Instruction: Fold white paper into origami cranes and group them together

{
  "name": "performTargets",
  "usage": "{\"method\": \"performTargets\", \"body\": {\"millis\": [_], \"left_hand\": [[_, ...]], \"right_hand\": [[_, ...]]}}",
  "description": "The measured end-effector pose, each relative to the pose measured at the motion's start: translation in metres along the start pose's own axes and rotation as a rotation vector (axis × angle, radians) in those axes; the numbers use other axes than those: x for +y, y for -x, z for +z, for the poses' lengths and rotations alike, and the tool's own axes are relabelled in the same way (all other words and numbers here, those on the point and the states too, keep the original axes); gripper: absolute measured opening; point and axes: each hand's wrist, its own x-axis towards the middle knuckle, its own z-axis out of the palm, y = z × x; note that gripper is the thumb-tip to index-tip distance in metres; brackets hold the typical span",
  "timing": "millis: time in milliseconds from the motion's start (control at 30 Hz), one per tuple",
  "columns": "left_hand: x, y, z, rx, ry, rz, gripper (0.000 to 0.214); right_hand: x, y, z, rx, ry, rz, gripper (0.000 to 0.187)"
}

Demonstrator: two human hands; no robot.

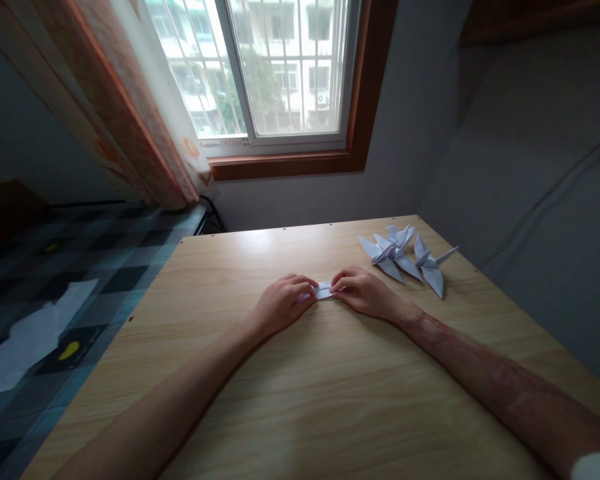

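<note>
**White paper strip, folded, one: held at both ends**

Position: over the middle part of my wooden table, straight ahead of me; whether it lies flat or is slightly raised, I cannot tell.

Axis: long side roughly crosswise, running from one hand to the other; only the middle shows, the ends covered by fingers.

Left hand: fingers and thumb closed on the strip's left end. Strip lies to its right.

Right hand: fingers and thumb closed on the opposite end. Strip lies to its left. Neither hand is plainly nearer; I judge that any fold or crease depends on this even, facing hold.

Beyond the right hand: a cluster of white paper cranes, count uncertain through overlap, with a separate crane just beside, further right.

Left of the table, well apart: loose white paper on a checked cloth.
</note>
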Motion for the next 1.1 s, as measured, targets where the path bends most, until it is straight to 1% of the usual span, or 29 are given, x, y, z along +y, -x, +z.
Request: {"method": "performTargets", "body": {"millis": [100, 300, 533, 700, 800, 900, 1033, 1100], "left_hand": [[0.002, 0.001, 0.002, -0.002, -0.029, 0.011, 0.022], [0.003, 0.001, 0.003, -0.014, -0.105, 0.048, 0.028], [0.004, 0.003, 0.003, 0.056, -0.093, 0.052, 0.029], [0.006, 0.002, -0.004, 0.027, -0.03, 0.003, 0.029], [0.009, 0.0, -0.007, 0.029, 0.034, -0.075, 0.026], [0.011, -0.001, -0.008, 0.038, 0.074, -0.141, 0.025], [0.012, -0.001, -0.007, 0.035, 0.101, -0.182, 0.026], [0.011, -0.001, -0.006, 0.04, 0.121, -0.196, 0.027]], "right_hand": [[0.001, 0.002, 0.001, 0.012, -0.026, 0.041, 0.007], [0.006, 0.002, 0.0, 0.007, -0.046, 0.049, 0.017], [0.005, 0.002, 0.0, 0.034, -0.024, 0.082, 0.013], [0.002, 0.003, -0.001, 0.014, -0.028, 0.085, 0.008], [0.002, 0.004, -0.001, -0.007, -0.063, 0.109, 0.007], [0.003, 0.004, 0.0, -0.003, -0.113, 0.152, 0.008], [0.002, 0.004, 0.002, 0.016, -0.192, 0.249, 0.01], [0.001, 0.004, 0.001, 0.003, -0.203, 0.263, 0.011]]}}
